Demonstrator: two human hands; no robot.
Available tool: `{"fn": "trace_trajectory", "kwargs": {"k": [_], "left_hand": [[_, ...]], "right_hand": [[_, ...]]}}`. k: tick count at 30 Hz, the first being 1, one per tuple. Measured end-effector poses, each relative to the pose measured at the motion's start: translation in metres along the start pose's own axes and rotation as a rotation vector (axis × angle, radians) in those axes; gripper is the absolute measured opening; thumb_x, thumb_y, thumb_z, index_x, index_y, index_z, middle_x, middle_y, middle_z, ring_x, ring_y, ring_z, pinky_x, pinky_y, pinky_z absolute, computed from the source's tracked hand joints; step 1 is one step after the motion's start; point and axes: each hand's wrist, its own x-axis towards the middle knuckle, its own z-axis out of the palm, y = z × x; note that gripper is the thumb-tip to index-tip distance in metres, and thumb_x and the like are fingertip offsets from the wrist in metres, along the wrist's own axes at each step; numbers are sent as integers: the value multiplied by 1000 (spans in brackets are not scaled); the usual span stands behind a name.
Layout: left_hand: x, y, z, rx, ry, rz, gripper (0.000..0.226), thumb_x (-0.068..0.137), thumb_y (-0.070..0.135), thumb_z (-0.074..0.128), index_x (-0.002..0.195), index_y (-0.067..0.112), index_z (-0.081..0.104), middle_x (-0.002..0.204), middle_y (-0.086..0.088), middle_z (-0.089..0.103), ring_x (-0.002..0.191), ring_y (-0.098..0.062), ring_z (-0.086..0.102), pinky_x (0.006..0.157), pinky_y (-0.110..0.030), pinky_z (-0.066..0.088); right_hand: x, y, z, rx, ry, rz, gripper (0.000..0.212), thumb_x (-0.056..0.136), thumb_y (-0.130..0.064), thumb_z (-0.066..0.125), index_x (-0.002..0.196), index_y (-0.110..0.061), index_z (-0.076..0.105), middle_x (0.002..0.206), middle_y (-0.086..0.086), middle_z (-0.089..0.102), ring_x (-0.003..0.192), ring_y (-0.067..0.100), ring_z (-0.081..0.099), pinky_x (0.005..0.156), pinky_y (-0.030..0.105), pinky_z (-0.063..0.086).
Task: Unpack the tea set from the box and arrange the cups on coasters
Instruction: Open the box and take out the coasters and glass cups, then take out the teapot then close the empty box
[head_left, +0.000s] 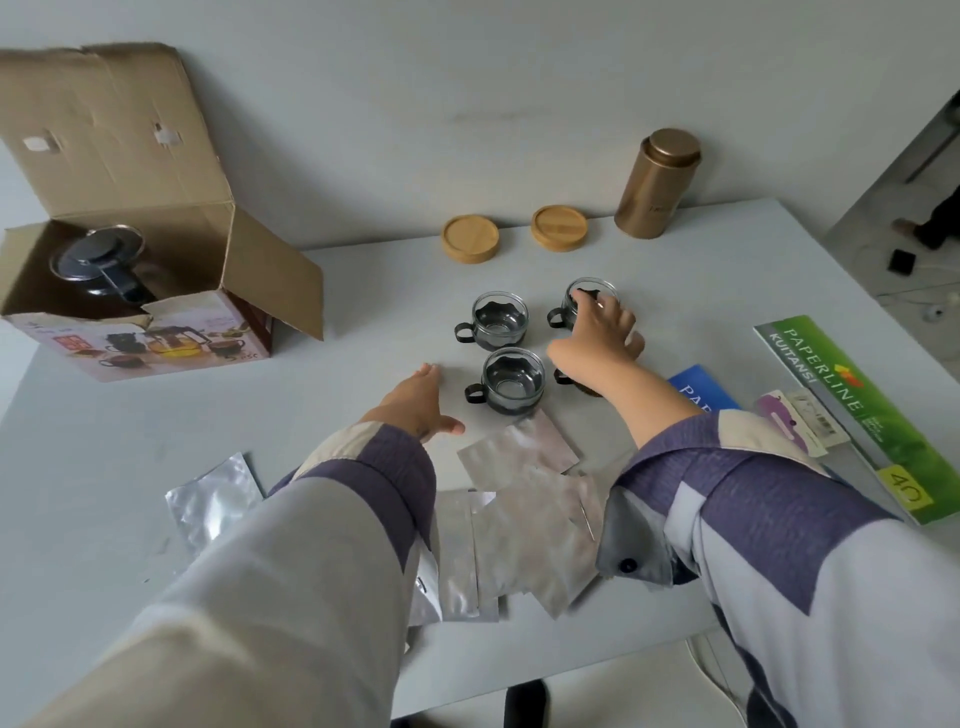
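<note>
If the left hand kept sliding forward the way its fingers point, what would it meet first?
Probably nothing soon: the left hand points up and slightly right across bare table, passing just left of the nearest glass cup. Farther on lies the left wooden coaster, though depth is hard to judge.

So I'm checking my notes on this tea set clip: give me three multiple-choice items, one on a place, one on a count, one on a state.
1. Where is the teapot?
A. in the box
B. on a coaster
C. beside the tin

2. How many coasters are on the table?
A. one
B. two
C. four

3. What is the right hand doing?
A. lying flat on the table
B. gripping the tin
C. holding the rim of a cup

Answers:
1 A, its lid and handle show inside the open box.
2 B, two wooden discs lie by the wall.
3 C, its fingertips are on the far right cup's rim.
</note>
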Motion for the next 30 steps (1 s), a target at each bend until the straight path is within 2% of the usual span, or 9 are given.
{"fn": "trace_trajectory", "kwargs": {"k": [5, 10, 14, 17, 19, 22, 25, 27, 30], "left_hand": [[-15, -42, -36, -30, 173, -28, 72, 94, 23, 58, 151, 13, 17, 160, -1, 13, 146, -20, 16, 117, -35, 18], [-40, -117, -101, -151, 459, -105, 50, 94, 10, 53, 142, 12, 38, 146, -8, 40, 130, -30, 43, 106, -36, 35], [-56, -177, -138, -139, 743, -78, 34, 95, 5, 47, 123, 20, 60, 128, 0, 57, 115, -22, 56, 93, -33, 47], [-59, -214, -153, -162, 901, -162, 32, 95, 6, 45, 121, 17, 60, 129, -2, 55, 120, -22, 51, 98, -35, 46], [-59, -241, -159, -155, 875, -255, 39, 94, 9, 47, 132, 15, 50, 140, -4, 45, 129, -25, 41, 105, -39, 40], [-57, -274, -168, -159, 764, -361, 52, 96, 20, 46, 145, 10, 31, 152, -6, 28, 138, -28, 30, 113, -41, 31], [-57, -289, -173, -121, 598, -387, 61, 101, 27, 35, 151, 3, 10, 160, -9, 5, 148, -24, 5, 120, -38, 12], [-57, -291, -169, 14, 526, -365, 58, 103, 25, 25, 149, -3, 4, 159, -15, -3, 148, -26, -6, 121, -36, 2], [-56, -295, -165, 177, 522, -325, 53, 104, 22, 19, 147, -8, 9, 157, -24, -3, 146, -33, -9, 119, -38, -5]], "right_hand": [[-8, -81, 21, -52, -68, -206, 53, 87, -20, 51, 138, -28, 41, 145, 7, 31, 134, 30, 24, 107, 43, 28], [-19, -175, 61, 52, -197, -406, 45, 91, -16, 50, 136, -19, 48, 139, 12, 39, 133, 31, 33, 106, 37, 36], [-34, -252, 86, 112, -155, -534, 40, 89, -14, 50, 129, -16, 56, 135, 9, 48, 127, 27, 45, 103, 32, 39], [-39, -301, 107, 142, -78, -640, 37, 86, -17, 50, 121, -21, 62, 126, 3, 57, 115, 26, 55, 99, 36, 45], [-42, -325, 118, 114, -30, -705, 35, 87, -25, 49, 120, -29, 61, 126, -5, 59, 111, 21, 58, 94, 33, 49], [-41, -358, 133, 121, -160, -704, 33, 96, -22, 48, 127, -17, 56, 128, 1, 58, 115, 20, 56, 88, 25, 42], [-34, -385, 149, 72, -257, -607, 27, 96, -31, 51, 95, -7, 63, 89, 4, 62, 83, 21, 59, 65, 25, 42], [-31, -397, 156, -14, -316, -531, 40, 95, -42, 51, 82, -5, 57, 77, 2, 53, 75, 22, 54, 59, 26, 37], [-28, -408, 166, -57, -360, -493, 46, 94, -45, 50, 111, -3, 58, 88, 4, 53, 84, 23, 54, 66, 29, 39]]}}
